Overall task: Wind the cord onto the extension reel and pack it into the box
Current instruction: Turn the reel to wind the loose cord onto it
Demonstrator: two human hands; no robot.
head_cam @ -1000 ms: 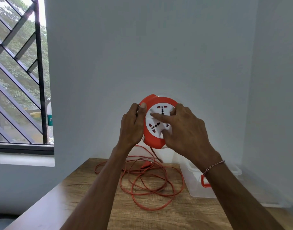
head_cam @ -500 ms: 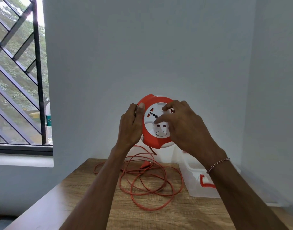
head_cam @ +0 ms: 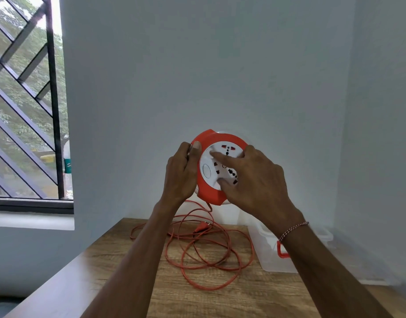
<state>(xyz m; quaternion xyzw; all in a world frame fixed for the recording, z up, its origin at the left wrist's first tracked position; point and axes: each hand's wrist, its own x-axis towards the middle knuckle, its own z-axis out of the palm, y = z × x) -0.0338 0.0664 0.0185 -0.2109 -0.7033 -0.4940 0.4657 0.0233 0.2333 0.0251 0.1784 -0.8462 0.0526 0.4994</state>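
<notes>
Wooden surface (head_cam: 119, 281) below both hands. Clear box (head_cam: 269, 255) on surface, under right wrist, red latch facing viewer. Orange cord (head_cam: 206, 253) loose in loops on surface beneath hands, plug among loops. Extension reel (head_cam: 217, 196) held aloft. Left hand (head_cam: 181, 173) grips reel's left rim. Right hand (head_cam: 254, 180) spread on white socket face, fingers pressing.

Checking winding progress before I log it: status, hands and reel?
Left hand grips reel rim, held up. Right hand fingers spread on white socket face. Cord mostly loose on table; box open, unobstructed.
</notes>
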